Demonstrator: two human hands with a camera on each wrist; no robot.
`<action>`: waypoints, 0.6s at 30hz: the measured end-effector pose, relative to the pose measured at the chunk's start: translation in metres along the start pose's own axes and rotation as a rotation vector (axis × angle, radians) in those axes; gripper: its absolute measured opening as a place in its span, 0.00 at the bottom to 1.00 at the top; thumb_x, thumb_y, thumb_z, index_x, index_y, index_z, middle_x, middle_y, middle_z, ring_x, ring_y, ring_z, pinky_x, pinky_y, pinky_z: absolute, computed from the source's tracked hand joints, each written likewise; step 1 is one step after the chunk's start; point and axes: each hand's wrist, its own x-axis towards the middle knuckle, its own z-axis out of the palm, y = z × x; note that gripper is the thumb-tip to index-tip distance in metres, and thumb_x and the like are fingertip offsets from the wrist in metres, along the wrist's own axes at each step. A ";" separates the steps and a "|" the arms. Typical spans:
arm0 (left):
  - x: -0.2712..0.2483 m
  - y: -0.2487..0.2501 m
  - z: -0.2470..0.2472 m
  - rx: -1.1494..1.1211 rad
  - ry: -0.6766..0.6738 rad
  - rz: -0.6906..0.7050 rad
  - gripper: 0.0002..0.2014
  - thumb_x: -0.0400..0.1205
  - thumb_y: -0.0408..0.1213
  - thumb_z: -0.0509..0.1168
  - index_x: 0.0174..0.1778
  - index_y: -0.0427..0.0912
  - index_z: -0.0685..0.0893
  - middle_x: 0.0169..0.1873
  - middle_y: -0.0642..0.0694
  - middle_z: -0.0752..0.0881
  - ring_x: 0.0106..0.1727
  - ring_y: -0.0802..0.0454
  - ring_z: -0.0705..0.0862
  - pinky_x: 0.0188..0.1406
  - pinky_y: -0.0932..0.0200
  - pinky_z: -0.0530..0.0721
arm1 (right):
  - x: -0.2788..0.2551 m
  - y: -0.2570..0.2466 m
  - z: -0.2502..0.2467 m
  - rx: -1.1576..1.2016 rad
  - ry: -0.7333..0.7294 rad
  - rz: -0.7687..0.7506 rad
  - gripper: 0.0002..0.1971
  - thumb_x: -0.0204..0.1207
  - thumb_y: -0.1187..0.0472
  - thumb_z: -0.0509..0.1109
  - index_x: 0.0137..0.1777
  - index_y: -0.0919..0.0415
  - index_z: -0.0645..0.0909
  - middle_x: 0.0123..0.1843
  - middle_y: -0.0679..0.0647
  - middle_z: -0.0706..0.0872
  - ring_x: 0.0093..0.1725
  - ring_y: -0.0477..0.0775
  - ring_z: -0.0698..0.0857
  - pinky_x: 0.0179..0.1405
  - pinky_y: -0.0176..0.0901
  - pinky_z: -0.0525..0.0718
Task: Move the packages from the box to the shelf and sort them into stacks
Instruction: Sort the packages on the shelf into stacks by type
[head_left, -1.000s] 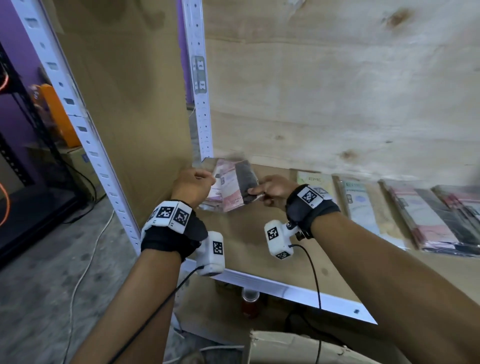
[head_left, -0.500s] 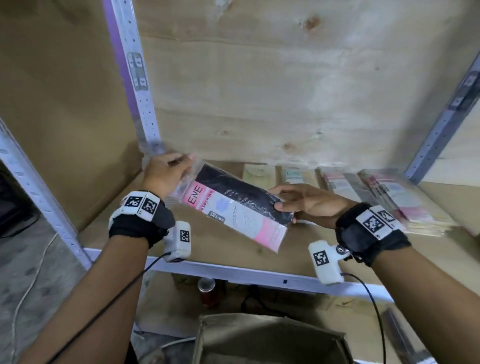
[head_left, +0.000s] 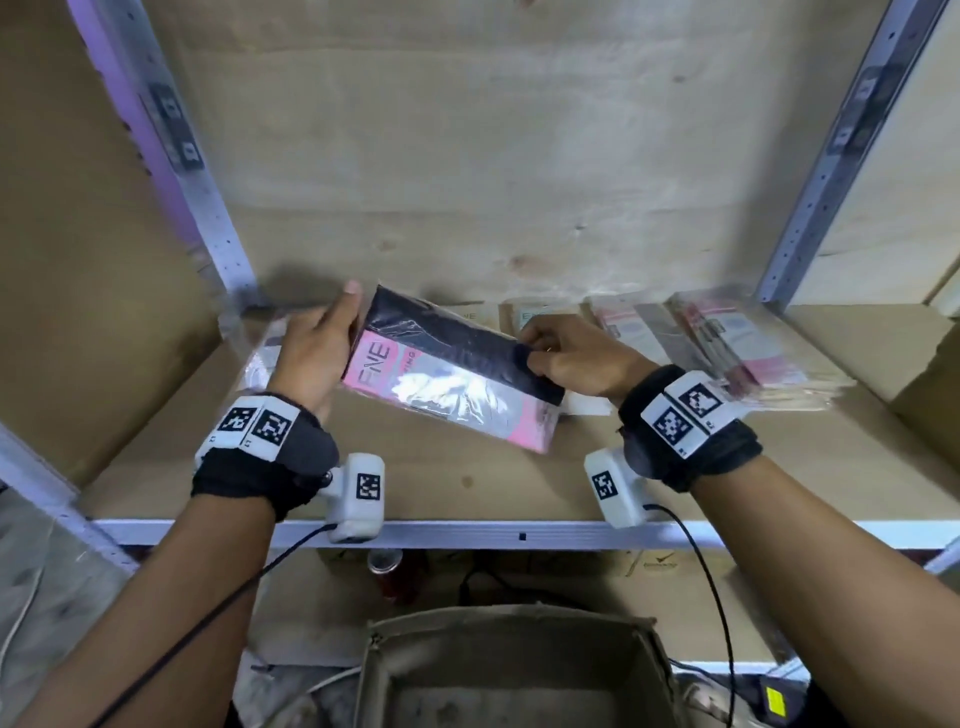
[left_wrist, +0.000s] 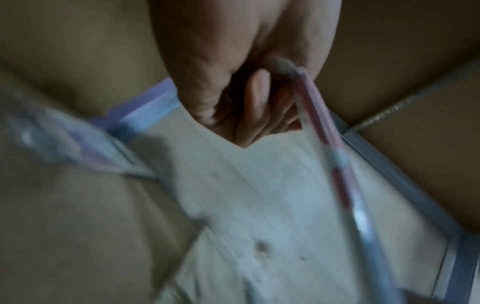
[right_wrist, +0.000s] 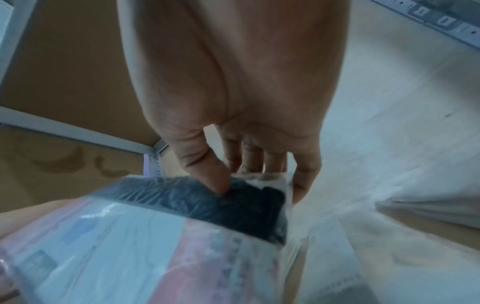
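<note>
The shelf (head_left: 467, 483) is a bare plywood board with a pale metal front rail across the lower middle of the head view and perforated metal uprights at upper left and upper right. Open board lies in front of the hands and at the far right corner; plywood walls close the back and left side.

Both hands hold one package (head_left: 447, 374) just above the board at frame centre, tilted with its long axis running from upper left to lower right. The left hand (head_left: 317, 348) grips its left end, fingers curled around the edge and thumb pointing up toward the back wall. The right hand (right_wrist: 233, 102) pinches the right end — thumb pressed on the dark part, fingers (right_wrist: 249, 156) tucked behind.

The package is flat and rectangular, wrapped in glossy, crinkled clear plastic, with a pink card and black fabric inside.

Stacks (head_left: 737, 343) of similar flat packages lie in a row along the back wall, centre to right. The box (head_left: 519, 670) — open cardboard — sits below the rail at bottom centre.
</note>
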 end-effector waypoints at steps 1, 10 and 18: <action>-0.004 0.002 0.006 -0.100 -0.056 -0.075 0.24 0.84 0.61 0.61 0.45 0.41 0.87 0.36 0.43 0.93 0.36 0.48 0.92 0.38 0.58 0.85 | 0.000 0.001 0.001 0.000 0.036 -0.009 0.08 0.78 0.69 0.64 0.52 0.61 0.84 0.47 0.51 0.88 0.52 0.54 0.85 0.47 0.39 0.80; -0.018 0.009 0.020 -0.220 -0.295 -0.132 0.15 0.85 0.44 0.62 0.63 0.39 0.83 0.54 0.37 0.88 0.48 0.42 0.89 0.53 0.48 0.83 | 0.000 0.006 0.007 0.123 0.067 -0.026 0.05 0.77 0.66 0.67 0.43 0.56 0.81 0.34 0.51 0.85 0.33 0.46 0.81 0.36 0.36 0.75; -0.010 0.003 0.023 -0.061 -0.002 0.145 0.18 0.85 0.47 0.66 0.43 0.32 0.82 0.38 0.35 0.84 0.39 0.45 0.81 0.38 0.54 0.76 | 0.000 0.010 0.002 0.109 0.156 -0.020 0.04 0.77 0.64 0.71 0.50 0.61 0.84 0.50 0.59 0.89 0.48 0.53 0.85 0.55 0.47 0.82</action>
